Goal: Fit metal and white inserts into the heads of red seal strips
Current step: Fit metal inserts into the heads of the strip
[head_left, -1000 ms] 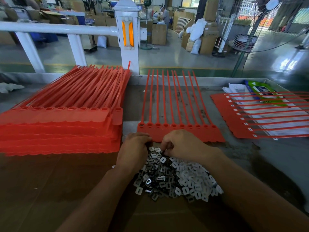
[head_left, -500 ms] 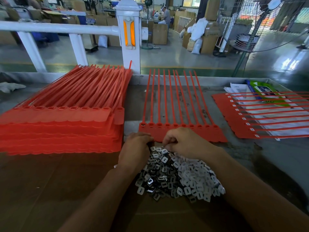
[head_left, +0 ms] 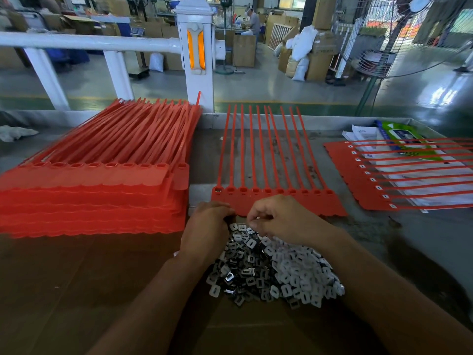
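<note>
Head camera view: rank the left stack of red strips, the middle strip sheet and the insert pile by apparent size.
1. the left stack of red strips, clearly largest
2. the middle strip sheet
3. the insert pile, close behind; it sits nearer the camera, so 2 versus 3 is unsure

red stack [head_left: 89, 196] left, insert pile [head_left: 276, 272] near

Three lots of red seal strips on the bench [head_left: 384, 239]! The centre sheet [head_left: 332, 204] has ten strips, ten heads in a row. The right sheet [head_left: 343, 170] has ten again, every head showing white. In the left stack [head_left: 89, 201] the sheets are too many to count. One heap of inserts [head_left: 276, 267], metal and white mixed, is far beyond counting.
</note>
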Demonstrator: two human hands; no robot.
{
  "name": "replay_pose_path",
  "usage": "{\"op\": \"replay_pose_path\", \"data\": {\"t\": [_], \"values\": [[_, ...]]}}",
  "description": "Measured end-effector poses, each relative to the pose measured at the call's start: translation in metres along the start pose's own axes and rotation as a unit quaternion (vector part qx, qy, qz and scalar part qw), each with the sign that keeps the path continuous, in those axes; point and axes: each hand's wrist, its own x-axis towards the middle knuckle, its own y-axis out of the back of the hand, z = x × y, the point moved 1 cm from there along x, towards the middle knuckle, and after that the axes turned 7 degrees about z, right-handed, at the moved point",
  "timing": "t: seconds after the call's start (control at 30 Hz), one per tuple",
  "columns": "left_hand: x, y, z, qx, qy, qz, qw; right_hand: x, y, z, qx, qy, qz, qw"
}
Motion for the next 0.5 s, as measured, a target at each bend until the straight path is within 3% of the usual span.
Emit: {"op": "replay_pose_path", "data": {"t": [0.33, 0.5], "values": [[-0.0004, 0.0012, 0.0014, 0.004, 0.001, -0.004, 1.000, -0.0018, -0.0032, 0.0007, -0.014, -0.042, -0.022, 0.999], [-0.0011, 0.0021, 0.0026, 0.004, -0.001, -0.004, 1.000, -0.0028, -0.0032, -0.0012, -0.064, -0.019, -0.022, 0.998]]}}
